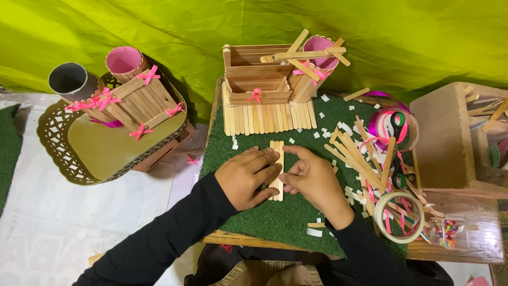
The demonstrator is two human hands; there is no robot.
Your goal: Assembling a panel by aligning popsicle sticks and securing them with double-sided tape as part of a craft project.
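Observation:
A short row of wooden craft sticks (pixel 277 149) lies side by side on the green turf mat (pixel 275 212). My left hand (pixel 247 177) rests flat on the sticks' left side, fingers pressing them down. My right hand (pixel 313 179) touches their right edge with thumb and fingertips. Both arms wear black sleeves. Behind the sticks stands a craft-stick organiser (pixel 264 87) with a pink bow and a pink-lined tube holder (pixel 317 63).
A loose pile of sticks (pixel 360 153), pink ribbon, scissors (pixel 396 127) and a tape roll (pixel 399 217) lie to the right, near a bead box (pixel 450 233) and a brown box (pixel 450 137). At left, a gold tray (pixel 106 148) carries another stick organiser (pixel 137 103). White paper scraps dot the mat.

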